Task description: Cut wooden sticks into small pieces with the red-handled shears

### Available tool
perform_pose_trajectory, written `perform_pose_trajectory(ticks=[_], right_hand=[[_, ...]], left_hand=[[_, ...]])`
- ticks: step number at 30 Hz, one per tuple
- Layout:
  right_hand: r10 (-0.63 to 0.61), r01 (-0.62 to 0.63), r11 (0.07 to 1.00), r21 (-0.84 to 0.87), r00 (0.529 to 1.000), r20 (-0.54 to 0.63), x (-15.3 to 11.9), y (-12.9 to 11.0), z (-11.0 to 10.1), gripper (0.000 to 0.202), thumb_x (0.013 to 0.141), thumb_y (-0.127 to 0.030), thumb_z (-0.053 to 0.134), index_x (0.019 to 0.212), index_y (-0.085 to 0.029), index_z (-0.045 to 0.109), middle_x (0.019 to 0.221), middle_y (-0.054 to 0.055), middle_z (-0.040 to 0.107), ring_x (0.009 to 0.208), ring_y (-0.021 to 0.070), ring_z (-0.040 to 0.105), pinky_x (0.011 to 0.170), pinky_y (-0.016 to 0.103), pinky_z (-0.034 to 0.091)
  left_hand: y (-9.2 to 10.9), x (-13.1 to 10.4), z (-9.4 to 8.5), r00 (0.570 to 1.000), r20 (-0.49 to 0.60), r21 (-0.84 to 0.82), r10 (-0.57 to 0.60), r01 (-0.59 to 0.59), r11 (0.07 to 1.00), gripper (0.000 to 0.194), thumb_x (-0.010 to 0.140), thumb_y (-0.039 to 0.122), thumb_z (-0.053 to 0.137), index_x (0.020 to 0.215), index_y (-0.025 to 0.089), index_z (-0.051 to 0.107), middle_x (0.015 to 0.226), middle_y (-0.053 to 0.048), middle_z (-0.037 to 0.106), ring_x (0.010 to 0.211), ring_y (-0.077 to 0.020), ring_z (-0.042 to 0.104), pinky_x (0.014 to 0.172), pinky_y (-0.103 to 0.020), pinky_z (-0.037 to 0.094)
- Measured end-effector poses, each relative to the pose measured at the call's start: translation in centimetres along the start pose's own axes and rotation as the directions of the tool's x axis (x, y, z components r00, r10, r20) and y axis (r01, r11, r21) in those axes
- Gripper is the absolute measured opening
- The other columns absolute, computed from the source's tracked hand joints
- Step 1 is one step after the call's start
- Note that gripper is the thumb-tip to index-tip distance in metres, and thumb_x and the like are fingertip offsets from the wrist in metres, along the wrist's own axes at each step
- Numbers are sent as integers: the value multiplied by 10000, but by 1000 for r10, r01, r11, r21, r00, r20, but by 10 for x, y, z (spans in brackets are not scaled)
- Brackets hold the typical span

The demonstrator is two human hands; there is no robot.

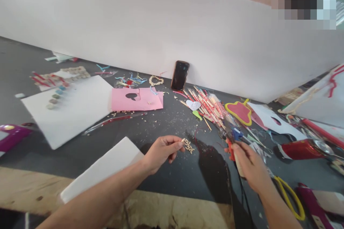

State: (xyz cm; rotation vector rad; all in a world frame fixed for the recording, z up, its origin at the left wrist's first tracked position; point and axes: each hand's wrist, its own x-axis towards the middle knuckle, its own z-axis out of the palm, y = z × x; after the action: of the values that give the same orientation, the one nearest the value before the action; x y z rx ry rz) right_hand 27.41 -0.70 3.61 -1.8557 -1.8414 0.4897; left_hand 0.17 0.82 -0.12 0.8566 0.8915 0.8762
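Observation:
My left hand [163,152] is closed in a pinch on a small pale wooden piece [183,140]. Just beyond its fingertips, a little pile of similar cut wooden pieces [189,147] lies on the dark tabletop [166,125]. To the right, my right hand [248,162] is wrapped around a red and cream corded tool that looks like a hot glue gun [231,149]. Its front end points away from me and is blurred; a black cord [243,193] hangs below the hand. A white block [104,166] lies partly beneath my left forearm.
A phone [180,76] leans against the white panel [150,28]. Red-and-wood sticks [205,105] lie behind the hands. Pink card [120,100] and a white sheet [75,111] are left; a red can [302,149] and yellow-handled scissors [291,198] are right. A person is at the upper right.

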Motion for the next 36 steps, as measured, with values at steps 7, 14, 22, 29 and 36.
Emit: perform_pose_trajectory(ticks=[7,14,22,29,36], right_hand=[[100,-180,929,324,963,251,-31,-31,18,288,744,-310,556,1007,-196,579,918,51,653,818,168,617,753,270,488],[-153,142,988,60,950,271,-46,-32,38,512,718,-112,385,1211,-210,483,1310,92,477,1181,175,468,933,315,434],[-300,400,857,-324,900,316,-48,-23,44,491,649,-18,378,1092,-168,526,1375,110,384,1198,216,429,934,371,434],[-329,436,815,-382,890,314,-50,-24,46,483,651,2,361,1088,-148,501,1396,136,328,1207,233,414,907,376,453],[-361,481,777,-406,869,338,-49,-29,48,433,691,5,329,1059,-114,524,1400,185,305,1162,254,465,829,385,490]], left_hand=[[1,2,-1,1000,-5,-88,-11,11,996,283,722,393,641,783,117,620,749,-43,621,482,-46,476,426,-167,404],[1,1,-1,999,-28,-119,-30,26,993,290,701,397,663,758,115,621,706,-36,622,483,-53,499,450,-176,434],[1,2,0,999,-31,-113,-26,22,993,302,695,413,662,742,117,623,667,-15,604,476,-52,502,453,-177,440],[0,2,0,999,-25,-125,-47,44,991,285,699,391,664,754,114,622,672,-14,606,484,-48,505,452,-168,438],[0,1,1,998,-24,-87,-58,55,995,295,686,392,669,754,110,617,672,-12,595,484,-52,504,450,-179,437]])
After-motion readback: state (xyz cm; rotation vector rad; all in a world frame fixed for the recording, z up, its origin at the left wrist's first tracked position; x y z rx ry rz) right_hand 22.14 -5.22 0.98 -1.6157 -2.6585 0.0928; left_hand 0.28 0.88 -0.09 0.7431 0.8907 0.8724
